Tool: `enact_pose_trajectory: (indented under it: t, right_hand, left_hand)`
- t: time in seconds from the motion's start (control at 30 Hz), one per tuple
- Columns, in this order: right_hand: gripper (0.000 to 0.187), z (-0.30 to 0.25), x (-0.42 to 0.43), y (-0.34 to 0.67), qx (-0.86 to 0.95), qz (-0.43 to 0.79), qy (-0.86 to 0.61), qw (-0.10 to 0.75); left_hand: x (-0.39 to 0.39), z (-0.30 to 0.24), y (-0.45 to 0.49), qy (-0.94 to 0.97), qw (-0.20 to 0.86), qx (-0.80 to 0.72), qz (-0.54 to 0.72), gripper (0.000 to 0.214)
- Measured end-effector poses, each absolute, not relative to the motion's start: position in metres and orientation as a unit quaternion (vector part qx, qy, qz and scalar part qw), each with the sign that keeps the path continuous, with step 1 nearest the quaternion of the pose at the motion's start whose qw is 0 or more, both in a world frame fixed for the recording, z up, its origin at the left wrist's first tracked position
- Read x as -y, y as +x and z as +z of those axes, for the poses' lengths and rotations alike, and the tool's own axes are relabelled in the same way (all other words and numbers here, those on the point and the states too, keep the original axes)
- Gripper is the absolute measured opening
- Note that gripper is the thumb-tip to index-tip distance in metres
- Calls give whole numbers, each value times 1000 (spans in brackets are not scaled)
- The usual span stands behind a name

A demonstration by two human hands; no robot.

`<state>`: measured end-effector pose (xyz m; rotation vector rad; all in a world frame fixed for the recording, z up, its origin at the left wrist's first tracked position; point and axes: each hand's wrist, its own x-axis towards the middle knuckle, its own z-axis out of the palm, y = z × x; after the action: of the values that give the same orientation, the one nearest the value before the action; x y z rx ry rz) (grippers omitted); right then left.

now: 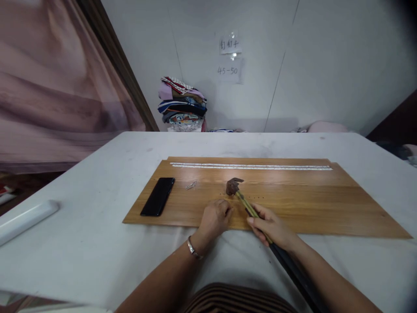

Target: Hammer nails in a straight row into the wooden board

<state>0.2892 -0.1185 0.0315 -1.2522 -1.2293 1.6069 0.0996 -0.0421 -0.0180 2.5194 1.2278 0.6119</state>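
Note:
My right hand (269, 225) is wrapped round the handle of a claw hammer (243, 199), part way along it. The rusty hammer head is over the wooden board (302, 195), and the dark end of the handle runs back under my right forearm. Close to the head, on its near left side, my left hand (215, 217) rests on the board with its fingers curled together. Whatever those fingertips pinch, if anything, is hidden. Several small dark marks, nail heads or holes, dot the board by the hammer. A small pile of nails (191, 185) lies to the left.
A black phone (158, 196) lies at the board's left end. Two white measuring strips (250, 167) run along its far side. The board sits on a white table (87, 208), with a white roll (29, 219) at the left. Folded clothes (183, 104) are stacked behind.

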Motion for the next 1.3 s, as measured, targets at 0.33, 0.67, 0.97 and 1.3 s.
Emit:
enact_pose_trajectory:
  t: [0.33,0.67,0.97,1.3]
  right_hand:
    - [44,35,119,289,476,619,-497,378]
    - [45,30,119,290,472,625,-494,377]
    - [46,37,119,288,471,623,-502,372]
    - [44,38,119,288,475,616,-505,374]
  left_hand:
    - [43,-17,100,871,126,-428,207,16]
    - [44,-14,100,871,124,-429,204,18]
    - [42,-17,100,871,125,-429,204,18]
    - [43,-15,99,873,120,-426,205,18]
